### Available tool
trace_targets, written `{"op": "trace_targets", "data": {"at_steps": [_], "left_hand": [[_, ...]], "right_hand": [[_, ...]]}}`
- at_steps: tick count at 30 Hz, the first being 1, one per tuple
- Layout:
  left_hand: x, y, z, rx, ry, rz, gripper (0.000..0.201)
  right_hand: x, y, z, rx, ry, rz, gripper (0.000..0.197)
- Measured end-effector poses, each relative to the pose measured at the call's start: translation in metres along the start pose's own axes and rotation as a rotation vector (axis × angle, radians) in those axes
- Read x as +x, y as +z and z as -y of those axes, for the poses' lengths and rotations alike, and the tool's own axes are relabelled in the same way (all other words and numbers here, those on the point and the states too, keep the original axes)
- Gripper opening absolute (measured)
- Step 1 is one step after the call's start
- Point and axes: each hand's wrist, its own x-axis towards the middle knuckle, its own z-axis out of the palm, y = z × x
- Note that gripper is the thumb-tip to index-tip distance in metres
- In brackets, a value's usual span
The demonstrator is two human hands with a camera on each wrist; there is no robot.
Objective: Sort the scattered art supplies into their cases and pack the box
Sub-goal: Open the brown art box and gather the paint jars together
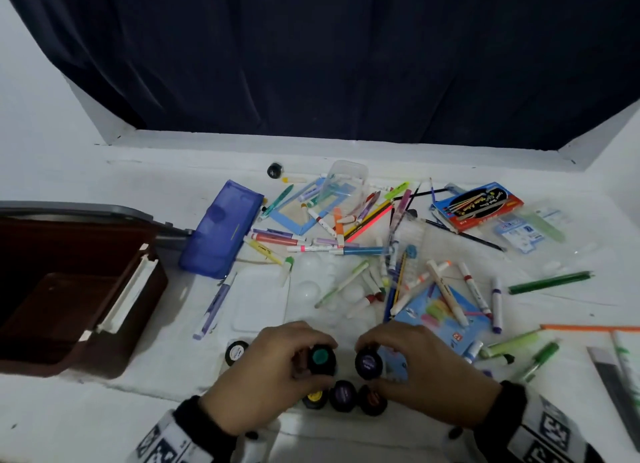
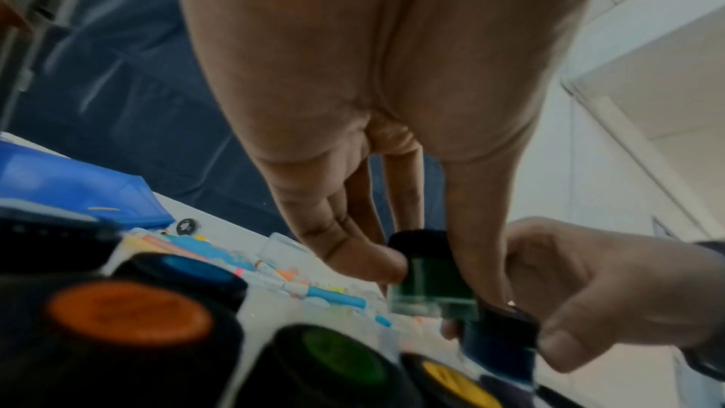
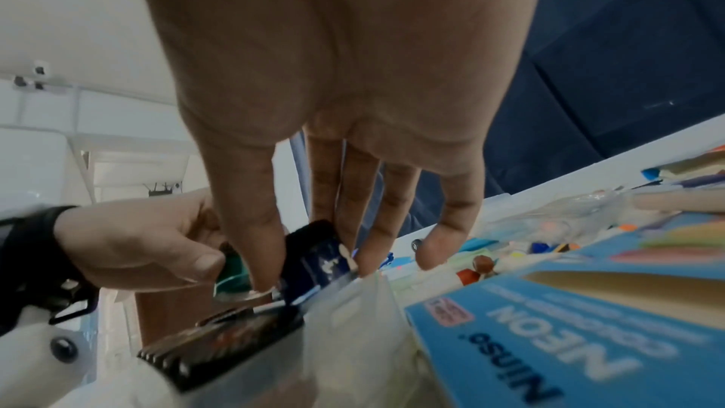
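My left hand [image 1: 277, 369] pinches a small green paint jar [image 1: 321, 358] with a black lid, which the left wrist view shows as a green-filled jar [image 2: 427, 278]. Beside it my right hand [image 1: 415, 369] grips a purple-lidded paint jar [image 1: 368, 363], dark blue in the right wrist view [image 3: 318, 256]. Both jars are held close together near the table's front edge. Below them stand three more jars: yellow [image 1: 314, 398], purple [image 1: 343, 395] and red-brown [image 1: 372, 399]. Another jar [image 1: 237, 352] sits left of my left hand.
An open brown box [image 1: 79, 289] stands at the left. A blue pencil case [image 1: 221, 228] lies behind it. Markers, pencils and brushes are scattered across the white table [image 1: 104, 414], with a white palette [image 1: 263, 300], a neon crayon box [image 1: 440, 320] and a red-blue brush pack [image 1: 479, 204].
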Motion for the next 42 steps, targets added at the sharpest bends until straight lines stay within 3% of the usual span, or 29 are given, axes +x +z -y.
{"op": "trace_targets", "data": {"at_steps": [3,8,14,17,21,27,30,33,35,37,42], "left_hand": [[0.005,0.015,-0.005,0.061,0.042,0.034,0.039],[0.013,0.03,-0.01,0.087,0.0,-0.003,0.038],[0.015,0.031,-0.009,0.135,-0.017,0.054,0.045],[0.017,0.026,-0.008,0.15,-0.01,0.067,0.027],[0.021,0.027,-0.005,0.264,-0.012,0.082,0.027],[0.029,0.019,-0.008,0.358,-0.013,0.132,0.03],[0.032,-0.007,-0.005,0.146,-0.042,0.01,0.024],[0.054,-0.053,0.01,0.133,-0.067,-0.307,0.022],[0.078,-0.086,0.03,0.232,-0.153,-0.479,0.028],[0.107,-0.113,0.054,0.315,-0.335,-0.521,0.039],[0.158,-0.14,0.096,0.459,-0.749,-0.345,0.058]], "right_hand": [[-0.003,0.006,-0.002,-0.055,0.011,-0.027,0.028],[-0.004,0.005,-0.003,-0.066,0.063,0.002,0.031],[0.0,-0.002,0.0,-0.083,0.088,0.049,0.035],[0.005,-0.006,0.0,-0.126,0.1,0.081,0.045],[0.013,-0.011,0.0,-0.214,0.12,0.117,0.025],[0.032,-0.02,0.001,-0.231,0.081,0.246,0.023],[0.043,-0.029,-0.007,-0.109,0.035,0.254,0.022],[0.064,-0.035,-0.021,-0.052,0.006,0.036,0.025],[0.085,-0.039,-0.029,-0.032,-0.012,-0.111,0.025],[0.11,-0.044,-0.036,-0.052,-0.037,-0.21,0.028],[0.177,-0.059,-0.042,-0.22,0.029,-0.169,0.044]]}}
